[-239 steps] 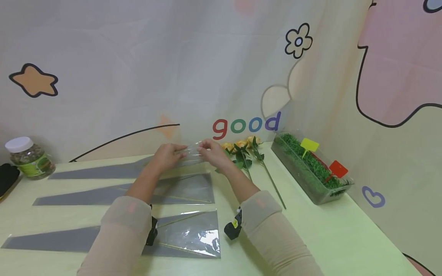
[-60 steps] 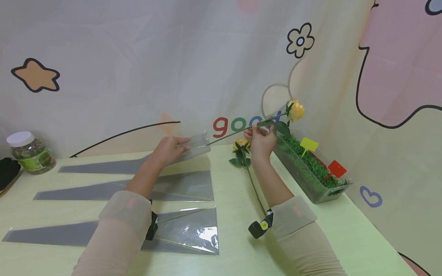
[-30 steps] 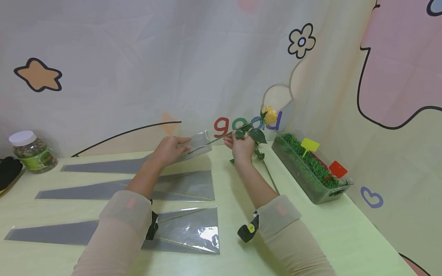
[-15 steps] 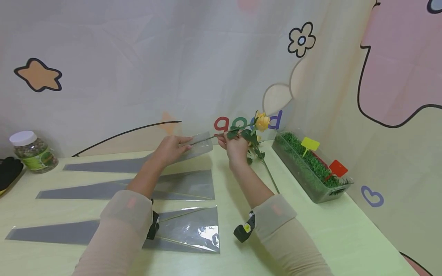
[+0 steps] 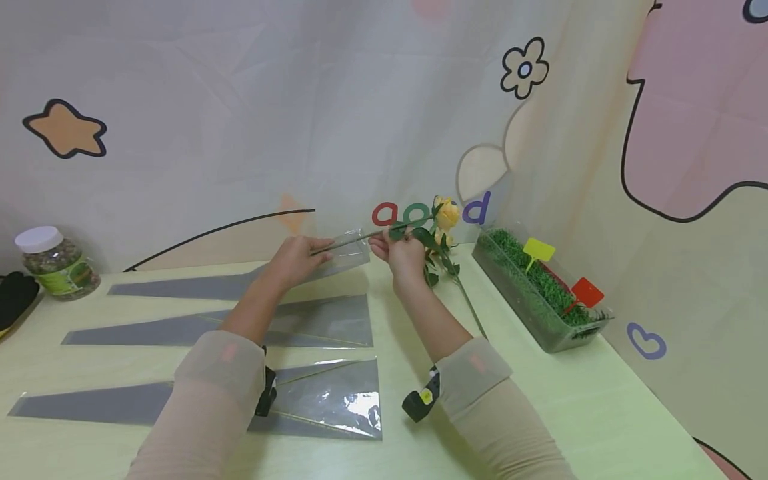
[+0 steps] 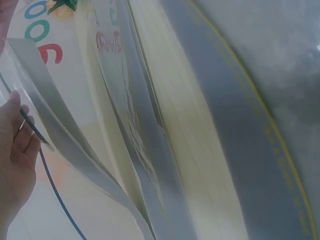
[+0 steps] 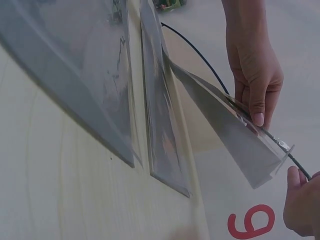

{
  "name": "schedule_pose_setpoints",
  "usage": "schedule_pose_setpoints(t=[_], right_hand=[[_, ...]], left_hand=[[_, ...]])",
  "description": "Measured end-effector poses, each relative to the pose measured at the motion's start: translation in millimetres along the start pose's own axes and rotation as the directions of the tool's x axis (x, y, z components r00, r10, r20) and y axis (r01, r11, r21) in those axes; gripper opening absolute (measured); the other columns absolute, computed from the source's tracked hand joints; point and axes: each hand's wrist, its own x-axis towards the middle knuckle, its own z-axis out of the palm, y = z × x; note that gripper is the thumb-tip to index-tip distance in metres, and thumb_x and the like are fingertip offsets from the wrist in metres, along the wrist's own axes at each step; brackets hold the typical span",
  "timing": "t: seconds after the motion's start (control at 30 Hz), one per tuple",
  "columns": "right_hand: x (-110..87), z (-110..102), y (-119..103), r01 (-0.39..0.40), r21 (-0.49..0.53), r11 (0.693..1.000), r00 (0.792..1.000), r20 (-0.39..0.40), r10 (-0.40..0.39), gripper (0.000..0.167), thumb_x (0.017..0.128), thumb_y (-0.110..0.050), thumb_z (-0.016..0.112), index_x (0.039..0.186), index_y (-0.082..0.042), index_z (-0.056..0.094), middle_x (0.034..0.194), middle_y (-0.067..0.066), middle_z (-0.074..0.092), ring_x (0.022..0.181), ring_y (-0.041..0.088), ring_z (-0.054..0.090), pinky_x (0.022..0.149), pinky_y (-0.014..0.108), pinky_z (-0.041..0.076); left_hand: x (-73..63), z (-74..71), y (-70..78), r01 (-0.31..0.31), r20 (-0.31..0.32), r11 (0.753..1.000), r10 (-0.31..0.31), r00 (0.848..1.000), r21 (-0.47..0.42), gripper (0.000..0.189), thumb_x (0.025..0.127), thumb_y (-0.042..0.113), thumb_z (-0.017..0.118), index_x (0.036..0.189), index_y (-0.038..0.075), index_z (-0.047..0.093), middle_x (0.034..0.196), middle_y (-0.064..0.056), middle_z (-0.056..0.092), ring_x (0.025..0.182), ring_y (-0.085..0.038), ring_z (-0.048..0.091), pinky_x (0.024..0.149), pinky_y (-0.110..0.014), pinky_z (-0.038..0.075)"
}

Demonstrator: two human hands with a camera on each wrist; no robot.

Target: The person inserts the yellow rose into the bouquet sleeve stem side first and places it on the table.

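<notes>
My left hand (image 5: 294,262) pinches the open end of the farthest clear-and-grey tapered flower sleeve (image 5: 342,267), lifting that end off the table. My right hand (image 5: 405,257) holds a yellow rose (image 5: 447,213) by its stem, just below the leaves. In the right wrist view the thin stem (image 7: 300,165) runs through the sleeve's mouth and under the left thumb; its lower end is hidden. The left wrist view shows the left fingers (image 6: 22,132) at the sleeve's edge with the stem beside them. Two more sleeves, the middle one (image 5: 324,320) and the near one (image 5: 330,400), lie flat.
Behind the right hand lies another rose, its stem (image 5: 471,307) pointing toward me. A clear planter (image 5: 522,310) of fake grass with a yellow tag (image 5: 539,249) and a red tag (image 5: 587,293) stands right. A white-lidded jar (image 5: 57,263) and a black object (image 5: 15,300) are left.
Earlier both hands were at the sleeve's mouth. The right hand has since taken up a rose and moved left, sliding its stem into the sleeve. The left hand has kept hold of the sleeve.
</notes>
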Motion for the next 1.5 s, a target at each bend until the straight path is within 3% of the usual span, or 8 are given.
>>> schedule_pose_setpoints(t=[0.13,0.3,0.43,0.67,0.97,1.27,1.37,1.5], right_hand=[[-2.1,2,0,-0.024,-0.022,0.999,1.000,0.015,0.025,0.019,0.094,-0.004,0.052,0.108,0.008,0.058,0.077,0.010,0.065,0.067,0.011,0.065,0.069,0.023,0.052],[-3.6,5,1,-0.007,-0.032,0.999,0.999,0.041,0.008,0.020,0.094,-0.002,0.052,0.111,0.007,0.053,0.076,0.010,0.065,0.065,0.011,0.065,0.068,0.024,0.052],[-4.0,6,2,0.015,-0.029,0.999,0.999,0.043,-0.014,0.021,0.093,-0.001,0.054,0.113,0.001,0.048,0.077,0.013,0.065,0.063,0.012,0.065,0.067,0.026,0.053],[-3.5,6,2,0.037,0.024,0.999,0.999,0.032,-0.038,0.049,0.090,0.004,0.054,0.130,-0.017,0.035,0.071,0.013,0.063,0.060,0.016,0.066,0.063,0.030,0.054],[-5.8,5,-2,-0.058,0.010,0.998,0.996,0.064,0.057,0.029,0.094,-0.005,0.050,0.123,-0.002,0.048,0.103,0.014,0.058,0.088,0.023,0.064,0.072,0.026,0.052],[-4.2,5,-9,-0.062,0.088,0.994,0.997,0.050,0.057,0.025,0.096,-0.026,0.052,0.104,-0.003,0.057,0.094,0.011,0.052,0.084,0.020,0.056,0.077,0.025,0.051],[-4.6,4,-9,-0.051,0.123,0.991,0.998,0.047,0.046,0.031,0.097,-0.031,0.049,0.103,-0.002,0.059,0.095,0.009,0.050,0.081,0.019,0.055,0.079,0.026,0.050],[-4.8,1,-8,-0.052,0.182,0.982,0.998,0.040,0.045,0.046,0.097,-0.040,0.045,0.111,0.001,0.060,0.098,0.008,0.051,0.082,0.018,0.055,0.081,0.027,0.050]], left_hand=[[-0.2,0.9,-0.2,0.017,0.024,1.000,-0.016,1.000,-0.016,0.038,0.093,0.017,0.058,0.129,0.006,0.054,0.127,-0.017,0.052,0.097,-0.028,0.059,0.077,-0.038,0.044],[-1.0,1.4,1.3,0.032,0.030,0.999,-0.031,0.999,-0.031,0.039,0.093,0.017,0.058,0.130,0.007,0.054,0.122,-0.018,0.057,0.051,-0.017,0.038,0.063,-0.033,0.040],[-1.4,1.7,2.2,0.031,0.027,0.999,-0.030,0.999,-0.033,0.038,0.092,0.017,0.059,0.129,0.006,0.055,0.115,-0.019,0.061,0.045,-0.012,0.026,0.059,-0.031,0.038],[-0.1,1.7,2.6,0.028,0.030,1.000,-0.028,0.999,-0.014,0.038,0.092,0.017,0.059,0.129,0.006,0.055,0.126,-0.017,0.054,0.050,-0.013,0.030,0.064,-0.033,0.039],[-0.9,0.7,3.1,0.045,0.036,0.999,-0.044,0.998,-0.021,0.039,0.092,0.017,0.058,0.130,0.007,0.054,0.096,-0.018,0.065,0.045,-0.012,0.025,0.053,-0.030,0.035],[-2.1,-1.7,1.9,0.034,0.018,0.999,-0.034,0.999,-0.009,0.038,0.093,0.018,0.058,0.129,0.008,0.055,0.128,-0.016,0.052,0.049,-0.013,0.024,0.057,-0.031,0.035],[-1.7,-2.0,2.0,0.036,0.019,0.999,-0.036,0.999,-0.010,0.038,0.093,0.019,0.058,0.129,0.008,0.055,0.114,-0.017,0.062,0.048,-0.012,0.023,0.056,-0.031,0.034],[-2.1,-2.5,3.0,0.039,0.027,0.999,-0.038,0.999,-0.013,0.038,0.093,0.019,0.058,0.130,0.009,0.055,0.069,-0.011,0.059,0.044,-0.011,0.022,0.052,-0.030,0.033]])
